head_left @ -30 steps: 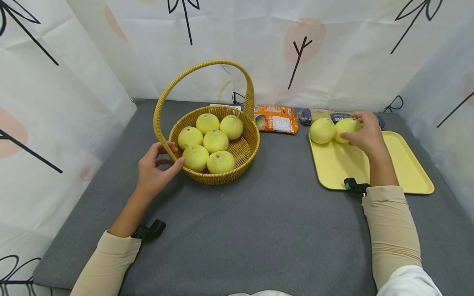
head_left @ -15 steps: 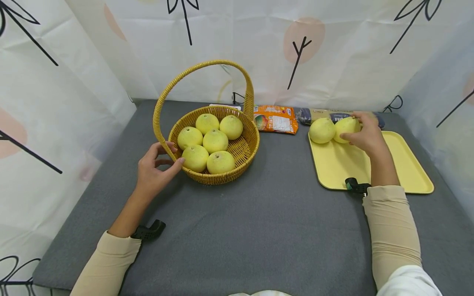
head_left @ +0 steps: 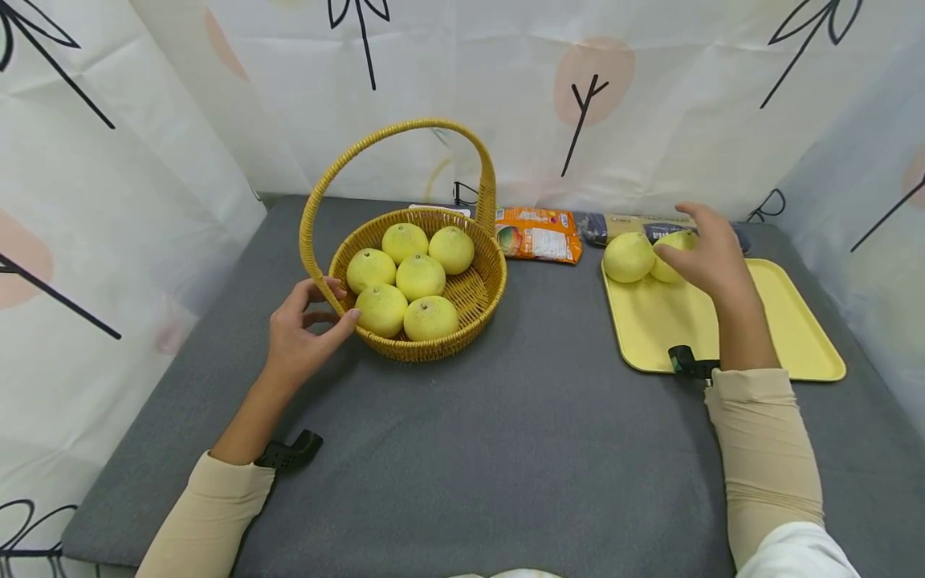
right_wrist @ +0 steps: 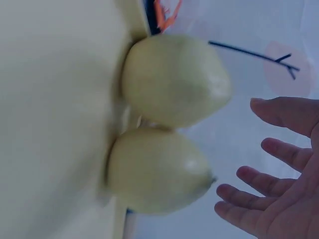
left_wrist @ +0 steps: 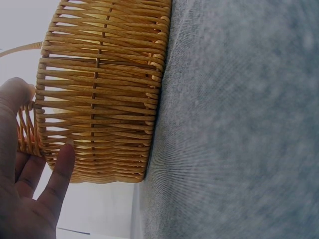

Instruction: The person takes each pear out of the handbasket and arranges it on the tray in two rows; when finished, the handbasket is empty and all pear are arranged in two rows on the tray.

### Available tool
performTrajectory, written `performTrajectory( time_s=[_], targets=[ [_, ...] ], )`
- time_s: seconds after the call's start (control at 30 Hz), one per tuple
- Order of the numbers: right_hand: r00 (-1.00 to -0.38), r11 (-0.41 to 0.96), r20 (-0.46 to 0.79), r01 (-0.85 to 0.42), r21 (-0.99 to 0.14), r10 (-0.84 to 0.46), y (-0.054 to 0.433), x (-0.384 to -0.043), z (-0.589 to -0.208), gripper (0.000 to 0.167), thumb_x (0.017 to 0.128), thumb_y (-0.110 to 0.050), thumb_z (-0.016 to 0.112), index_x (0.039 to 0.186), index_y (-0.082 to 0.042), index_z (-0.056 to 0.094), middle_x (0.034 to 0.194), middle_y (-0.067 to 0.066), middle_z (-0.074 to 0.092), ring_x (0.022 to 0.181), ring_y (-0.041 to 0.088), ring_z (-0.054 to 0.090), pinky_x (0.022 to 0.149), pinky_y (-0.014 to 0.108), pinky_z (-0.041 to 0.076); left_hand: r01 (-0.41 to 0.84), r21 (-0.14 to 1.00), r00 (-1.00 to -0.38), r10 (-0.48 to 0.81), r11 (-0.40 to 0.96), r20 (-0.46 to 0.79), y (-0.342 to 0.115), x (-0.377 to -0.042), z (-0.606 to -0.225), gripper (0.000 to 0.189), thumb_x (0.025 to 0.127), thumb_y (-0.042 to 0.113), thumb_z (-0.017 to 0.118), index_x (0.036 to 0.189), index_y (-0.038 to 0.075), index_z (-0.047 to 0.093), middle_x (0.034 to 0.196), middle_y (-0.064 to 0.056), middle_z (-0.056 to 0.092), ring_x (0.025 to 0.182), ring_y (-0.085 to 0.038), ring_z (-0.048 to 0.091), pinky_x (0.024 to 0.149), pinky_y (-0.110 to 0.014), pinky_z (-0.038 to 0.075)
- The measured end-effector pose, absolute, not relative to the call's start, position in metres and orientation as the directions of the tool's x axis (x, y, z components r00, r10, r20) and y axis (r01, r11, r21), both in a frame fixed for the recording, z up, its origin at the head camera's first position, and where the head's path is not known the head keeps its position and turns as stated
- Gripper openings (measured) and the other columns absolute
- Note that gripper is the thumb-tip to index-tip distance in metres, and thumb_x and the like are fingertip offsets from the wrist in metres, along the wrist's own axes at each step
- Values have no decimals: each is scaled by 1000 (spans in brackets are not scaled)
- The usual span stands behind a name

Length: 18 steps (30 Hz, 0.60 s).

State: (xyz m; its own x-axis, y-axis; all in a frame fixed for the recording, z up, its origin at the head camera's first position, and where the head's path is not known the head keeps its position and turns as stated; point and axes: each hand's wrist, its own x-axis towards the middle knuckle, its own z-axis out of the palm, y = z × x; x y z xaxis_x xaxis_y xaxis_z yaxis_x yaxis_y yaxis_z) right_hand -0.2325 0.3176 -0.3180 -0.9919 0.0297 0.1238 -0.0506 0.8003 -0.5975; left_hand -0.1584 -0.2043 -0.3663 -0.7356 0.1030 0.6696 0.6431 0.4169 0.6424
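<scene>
My left hand (head_left: 303, 333) holds the woven basket (head_left: 473, 293) at its left side, thumb and fingers around the foot of the tall handle (head_left: 311, 233). In the left wrist view, another finger lies along the slatted wall. Several pale yellow, pomelo-like fruits (head_left: 421, 275) sit in the basket. Two more stand side by side on the yellow tray (head_left: 665, 329): the left fruit (head_left: 627, 257) and the right fruit (right_wrist: 154, 172), which has a small stem. My right hand (head_left: 715, 257) hovers by the right one, fingers spread, a gap showing between them in the right wrist view.
Behind the tray's far edge lies a long dark-and-tan packet (head_left: 614, 225). An orange packet (head_left: 538, 233) lies between it and the basket. The grey table (head_left: 491, 449) meets a patterned cloth backdrop (head_left: 506, 104).
My right hand has let go of the right fruit on the tray, lifting slightly with its fingers spreading. My left hand and the basket have stayed put.
</scene>
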Motion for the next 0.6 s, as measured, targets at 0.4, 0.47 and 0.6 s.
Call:
performTrajectory(
  time_s=[0.4,0.47,0.6],
  targets=[
    [-928,754,259,-370,-543,-269,236,-244,-308,55,95,-12,67,144,3,47,147,25,42,139,42,32,111,61,29,639,648,-740,101,414,665,-205,-158,-367,40,75,-17,75,110,-17,58,102,-27,63,90,-38,61,73,-21,57],
    [-900,734,285,-434,-522,-329,221,-246,-309,52,94,-10,68,141,4,50,144,24,45,135,41,38,108,59,34,639,647,-740,103,416,665,-206,-158,-367,40,75,-17,76,111,-17,58,103,-27,63,91,-37,61,73,-21,57],
    [-837,678,334,-547,-492,-433,193,-244,-310,46,93,-10,70,135,2,57,138,21,53,127,38,47,103,56,41,639,645,-742,113,420,661,-206,-158,-367,39,76,-15,76,111,-16,58,105,-26,63,91,-38,62,74,-23,58]
  ],
)
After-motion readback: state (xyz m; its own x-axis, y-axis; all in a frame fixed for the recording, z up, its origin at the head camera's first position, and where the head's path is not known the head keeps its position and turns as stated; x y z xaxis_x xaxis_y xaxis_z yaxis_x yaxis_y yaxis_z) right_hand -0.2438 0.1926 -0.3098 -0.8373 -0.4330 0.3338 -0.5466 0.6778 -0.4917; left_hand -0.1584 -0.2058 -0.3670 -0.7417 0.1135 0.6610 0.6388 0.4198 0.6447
